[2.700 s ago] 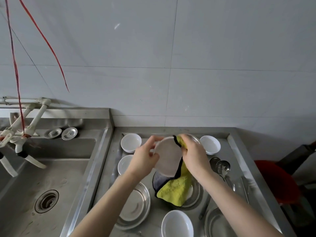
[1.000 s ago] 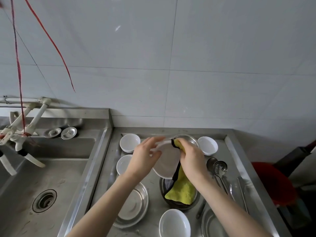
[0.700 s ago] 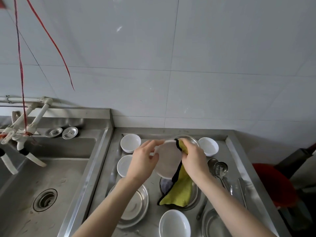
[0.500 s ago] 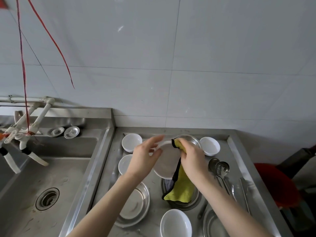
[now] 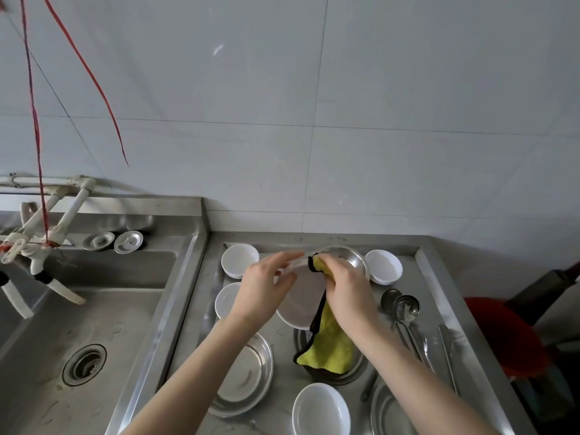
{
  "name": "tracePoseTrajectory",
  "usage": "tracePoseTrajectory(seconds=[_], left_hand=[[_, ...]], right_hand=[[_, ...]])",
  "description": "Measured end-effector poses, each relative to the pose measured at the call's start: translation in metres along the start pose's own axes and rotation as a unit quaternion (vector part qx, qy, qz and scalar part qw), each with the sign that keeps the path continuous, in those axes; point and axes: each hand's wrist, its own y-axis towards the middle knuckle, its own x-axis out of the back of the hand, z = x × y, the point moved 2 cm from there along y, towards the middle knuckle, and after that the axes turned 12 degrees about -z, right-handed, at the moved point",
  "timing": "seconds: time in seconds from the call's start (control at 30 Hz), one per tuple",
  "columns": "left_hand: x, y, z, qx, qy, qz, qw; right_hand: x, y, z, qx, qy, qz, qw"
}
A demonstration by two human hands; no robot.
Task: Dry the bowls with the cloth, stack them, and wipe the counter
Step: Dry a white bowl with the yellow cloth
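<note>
I hold a white bowl tilted on its edge above the steel counter. My left hand grips its left rim, fingers stretched over the top. My right hand grips a yellow cloth with a dark border and presses it over the bowl's right rim; the cloth's tail hangs down onto a steel dish. More white bowls stand around: back left, back right, one beside my left wrist, and one at the front.
Steel plates lie at the front left, at the back and at the front right. Ladles and utensils lie on the right. A sink with white taps is on the left. A red bin stands beyond the counter's right edge.
The bowl has turned a little in my hands and the cloth has shifted along its rim; its hanging tail swung and settled. Both hands stay in place over the counter.
</note>
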Motion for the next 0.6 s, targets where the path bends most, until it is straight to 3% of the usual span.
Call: tracePoseTrajectory(seconds=[0.13, 0.23, 0.47, 0.6], left_hand=[[0.001, -0.007, 0.001, 0.074, -0.067, -0.041, 0.994], [0.003, -0.008, 0.002, 0.089, -0.061, -0.043, 0.993], [0.001, 0.01, -0.008, -0.104, 0.066, 0.031, 0.992], [0.004, 0.005, -0.003, 0.01, -0.025, 0.002, 1.0]], right_hand=[[0.008, 0.009, -0.004, -0.084, 0.046, -0.058, 0.994], [0.01, 0.012, -0.01, -0.116, 0.054, -0.015, 0.992], [-0.001, 0.006, -0.005, 0.03, -0.023, 0.02, 0.999], [0.001, 0.006, -0.007, -0.019, 0.019, -0.04, 0.999]])
